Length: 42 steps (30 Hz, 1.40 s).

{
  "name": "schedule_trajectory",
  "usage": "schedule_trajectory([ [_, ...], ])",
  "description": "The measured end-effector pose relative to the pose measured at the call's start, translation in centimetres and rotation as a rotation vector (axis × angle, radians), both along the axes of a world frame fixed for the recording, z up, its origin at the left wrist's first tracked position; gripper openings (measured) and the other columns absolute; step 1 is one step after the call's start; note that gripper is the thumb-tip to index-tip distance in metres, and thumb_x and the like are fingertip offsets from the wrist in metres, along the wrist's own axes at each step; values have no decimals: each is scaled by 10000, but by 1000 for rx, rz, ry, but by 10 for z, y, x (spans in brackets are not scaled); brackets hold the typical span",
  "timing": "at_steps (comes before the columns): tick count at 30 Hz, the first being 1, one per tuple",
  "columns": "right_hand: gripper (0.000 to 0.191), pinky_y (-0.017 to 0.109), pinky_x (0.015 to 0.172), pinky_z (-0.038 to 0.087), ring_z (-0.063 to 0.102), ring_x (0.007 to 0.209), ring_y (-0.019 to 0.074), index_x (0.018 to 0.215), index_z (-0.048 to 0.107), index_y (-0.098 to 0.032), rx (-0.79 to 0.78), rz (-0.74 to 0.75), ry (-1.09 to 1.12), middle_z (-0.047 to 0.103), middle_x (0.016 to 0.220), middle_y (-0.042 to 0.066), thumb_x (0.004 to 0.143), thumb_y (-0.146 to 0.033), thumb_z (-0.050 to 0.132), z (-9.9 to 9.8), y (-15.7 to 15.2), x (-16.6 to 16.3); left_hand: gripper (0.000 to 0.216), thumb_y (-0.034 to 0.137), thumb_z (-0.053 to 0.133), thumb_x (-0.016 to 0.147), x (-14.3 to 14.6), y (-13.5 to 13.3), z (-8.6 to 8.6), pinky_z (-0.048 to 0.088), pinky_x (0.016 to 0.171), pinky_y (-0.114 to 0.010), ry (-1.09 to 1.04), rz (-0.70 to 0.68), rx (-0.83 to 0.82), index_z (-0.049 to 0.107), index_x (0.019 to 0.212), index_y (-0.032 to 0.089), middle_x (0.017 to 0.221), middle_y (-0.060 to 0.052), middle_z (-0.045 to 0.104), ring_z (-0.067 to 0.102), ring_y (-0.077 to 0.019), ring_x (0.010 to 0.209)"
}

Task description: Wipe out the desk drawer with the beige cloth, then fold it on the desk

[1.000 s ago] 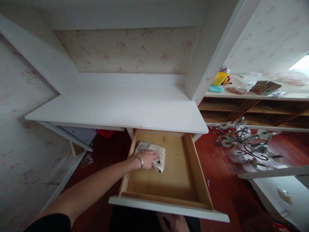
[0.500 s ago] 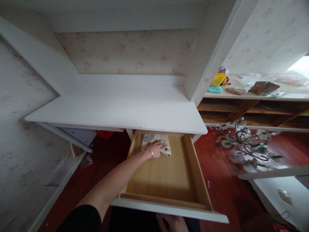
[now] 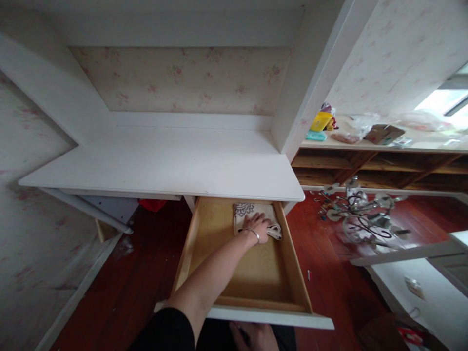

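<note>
My left hand (image 3: 258, 226), with a silver bracelet at the wrist, presses down on a folded cloth (image 3: 275, 230) inside the pulled-out drawer (image 3: 219, 278). The cloth is beige with a dark pattern at its far left corner. It lies on the wooden drawer bottom, near the back right. Below the white drawer front (image 3: 270, 317) shows part of my right hand (image 3: 258, 336), close to my dark clothing. The drawer front hides most of its fingers, so I cannot see whether they grip anything.
The white desk top (image 3: 175, 161) overhangs the drawer's back. On the red wood floor to the right lies a chandelier (image 3: 369, 214). Behind it stands a low shelf (image 3: 336, 158) bearing a cardboard box (image 3: 383, 134) and plastic bags. A white piece of furniture (image 3: 413, 287) is at lower right.
My left hand has slid the cloth rightward across the drawer bottom, toward the right side wall. The view has shifted a little to the right. My right hand stays below the drawer front.
</note>
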State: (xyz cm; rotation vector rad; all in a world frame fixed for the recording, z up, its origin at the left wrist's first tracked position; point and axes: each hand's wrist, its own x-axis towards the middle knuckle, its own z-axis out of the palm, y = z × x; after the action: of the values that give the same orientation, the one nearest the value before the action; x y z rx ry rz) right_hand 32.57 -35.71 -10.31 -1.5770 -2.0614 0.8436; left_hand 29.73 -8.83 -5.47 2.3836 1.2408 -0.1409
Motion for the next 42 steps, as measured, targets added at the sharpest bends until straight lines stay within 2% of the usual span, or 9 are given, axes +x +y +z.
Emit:
schedule_trajectory([
  [2, 328, 273, 790, 517, 714, 876, 230, 954, 776, -318, 0, -4, -24, 769, 941, 32, 964, -402, 459, 1, 0, 0, 622, 280, 534, 781, 1, -3, 6, 274, 1106, -645, 5, -6, 23, 417, 1392, 283, 1575, -78, 290, 261, -285, 1422],
  [5, 310, 274, 785, 521, 715, 866, 227, 948, 777, -323, -12, 11, -48, 769, 945, 25, 958, -363, 470, 0, -1, 0, 501, 268, 524, 792, -2, -7, 18, 395, 1061, -529, 16, -40, 30, 518, 1292, 243, 1426, -103, 493, 435, -280, 1306],
  [9, 287, 300, 815, 524, 713, 869, 239, 928, 777, -332, -10, 5, -56, 768, 940, 16, 947, -356, 491, -5, -2, 1, 344, 278, 542, 779, -6, -20, 31, 524, 890, -393, 35, -110, -30, 619, 1111, 232, 1183, -90, 667, 612, -272, 1092],
  [20, 306, 334, 891, 506, 688, 987, 250, 1020, 765, -314, -80, 86, -64, 753, 1049, 30, 972, -342, 464, 1, 3, 6, 372, 306, 564, 715, -7, -87, 61, 558, 694, -360, 179, -413, -392, 655, 1066, 223, 1089, -114, 719, 683, -321, 968],
  [25, 304, 334, 892, 509, 698, 948, 247, 1006, 767, -298, -42, 89, -62, 757, 1028, 36, 968, -319, 466, 0, 2, 5, 306, 268, 582, 678, -13, -94, 64, 559, 668, -351, 168, -394, -385, 672, 969, 241, 1023, -85, 732, 690, -309, 938],
  [29, 301, 329, 879, 516, 704, 923, 242, 991, 769, -286, -42, 93, -49, 758, 1018, 44, 967, -308, 469, 5, 5, 5, 370, 244, 588, 647, -36, -98, 66, 562, 677, -370, 140, -349, -400, 662, 1009, 239, 1016, -87, 730, 687, -313, 923],
  [34, 310, 353, 935, 497, 679, 1023, 257, 1058, 759, -281, -25, 115, -19, 739, 1095, 61, 977, -328, 463, 12, 8, 6, 394, 250, 575, 647, -88, -106, 61, 571, 681, -382, 97, -259, -373, 640, 1035, 272, 1022, -61, 733, 692, -310, 921],
  [38, 358, 342, 872, 520, 699, 961, 260, 1004, 774, -289, -58, 62, 14, 755, 1032, 57, 989, -398, 433, 5, 3, 5, 391, 214, 580, 667, -129, -109, 64, 567, 793, -395, 96, -193, -365, 649, 1045, 285, 1087, -50, 722, 676, -304, 1008],
  [42, 404, 363, 888, 514, 696, 970, 274, 971, 785, -306, -61, 0, 14, 752, 1052, 57, 980, -497, 429, -4, -1, 4, 391, 191, 583, 681, -151, -108, 67, 542, 883, -384, 87, -162, -382, 655, 1055, 281, 1139, -44, 708, 655, -290, 1071],
])
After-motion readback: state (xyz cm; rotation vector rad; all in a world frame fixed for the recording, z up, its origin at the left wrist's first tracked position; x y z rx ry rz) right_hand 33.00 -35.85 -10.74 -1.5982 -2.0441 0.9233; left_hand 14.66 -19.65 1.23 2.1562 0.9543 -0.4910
